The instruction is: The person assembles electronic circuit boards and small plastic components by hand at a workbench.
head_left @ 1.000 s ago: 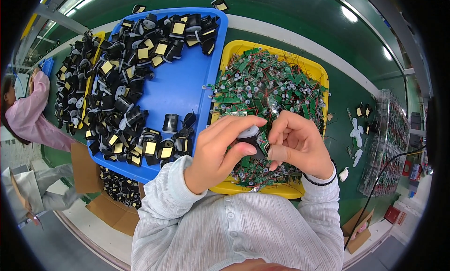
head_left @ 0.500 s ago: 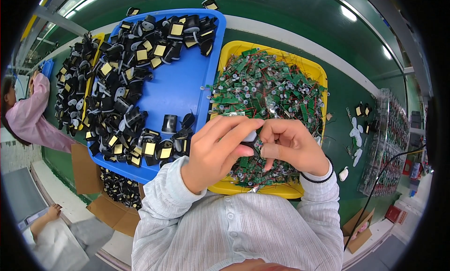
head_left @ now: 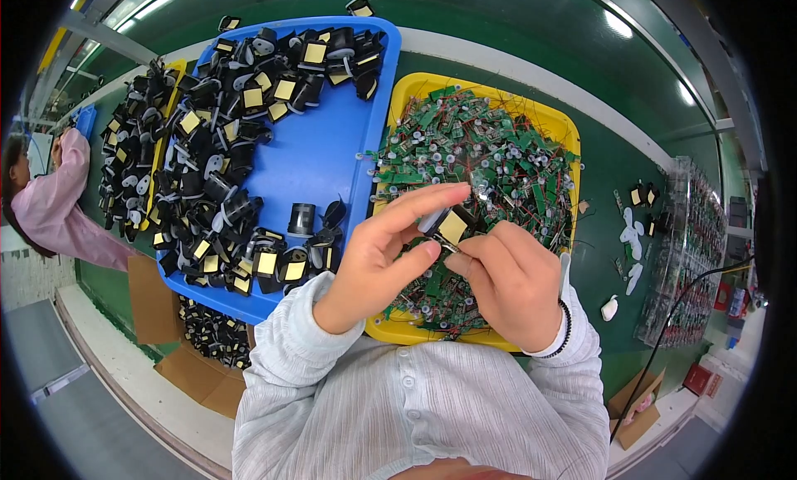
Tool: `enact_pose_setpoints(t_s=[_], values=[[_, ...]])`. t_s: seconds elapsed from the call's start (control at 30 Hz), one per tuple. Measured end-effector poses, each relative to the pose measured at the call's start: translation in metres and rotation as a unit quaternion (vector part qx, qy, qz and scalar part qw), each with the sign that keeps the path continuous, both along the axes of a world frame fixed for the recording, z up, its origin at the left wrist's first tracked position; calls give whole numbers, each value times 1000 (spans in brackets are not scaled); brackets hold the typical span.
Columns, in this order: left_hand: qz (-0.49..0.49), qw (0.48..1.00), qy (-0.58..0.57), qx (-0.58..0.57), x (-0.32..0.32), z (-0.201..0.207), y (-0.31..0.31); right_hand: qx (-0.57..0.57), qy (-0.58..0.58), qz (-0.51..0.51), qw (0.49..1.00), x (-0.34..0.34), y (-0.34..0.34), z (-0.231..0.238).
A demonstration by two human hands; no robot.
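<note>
Between the thumb and fingers of my left hand (head_left: 382, 252) is a small black plastic housing (head_left: 440, 220) with a pale yellow square pad facing up. My right hand (head_left: 513, 282) is closed, thumb and index finger pinched at the housing's lower edge, by a thin strip there. I cannot make out what that strip is. Both hands are above a heap of green circuit boards (head_left: 481, 160) with red wires and small round whitish parts. The boards fill a yellow tray (head_left: 571, 135).
Left of it, a blue tray (head_left: 320, 152) holds many similar black housings (head_left: 237, 160). More lie beyond and in a cardboard box (head_left: 154, 301) below. On the right are a white scrap (head_left: 609, 308) and stacked clear trays (head_left: 685, 247). A person in pink (head_left: 58, 198) sits far left.
The housing has turned, so its yellow pad now shows. My right hand has shifted right and down, its knuckles now uppermost. Another person's arm has left the lower left.
</note>
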State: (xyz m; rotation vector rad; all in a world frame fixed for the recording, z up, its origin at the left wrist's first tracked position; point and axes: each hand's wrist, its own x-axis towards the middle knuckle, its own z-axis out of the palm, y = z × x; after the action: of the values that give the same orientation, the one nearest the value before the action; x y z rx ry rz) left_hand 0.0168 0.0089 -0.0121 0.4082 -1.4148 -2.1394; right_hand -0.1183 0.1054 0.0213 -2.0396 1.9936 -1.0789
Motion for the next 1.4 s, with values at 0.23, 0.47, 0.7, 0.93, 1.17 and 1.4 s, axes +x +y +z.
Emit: enact_pose_setpoints(t_s=[0.23,0.47,0.7,0.93,1.17,1.4], values=[[30,961,-85,-263,0,6,0,97,-172,28,980,-14,2,6],[77,954,-73,-281,5,5,-1,118,-182,55,975,-17,0,16],[103,892,-102,-427,11,10,-3,155,-220,41,962,-20,12,22],[163,707,-451,-520,63,11,-47,73,-93,-141,983,-130,-36,20],[105,677,-510,-520,69,-8,-54,50,149,-205,966,-263,-137,-67],[251,743,-386,-486,53,-4,-64,141,178,-156,961,-282,-145,-97]])
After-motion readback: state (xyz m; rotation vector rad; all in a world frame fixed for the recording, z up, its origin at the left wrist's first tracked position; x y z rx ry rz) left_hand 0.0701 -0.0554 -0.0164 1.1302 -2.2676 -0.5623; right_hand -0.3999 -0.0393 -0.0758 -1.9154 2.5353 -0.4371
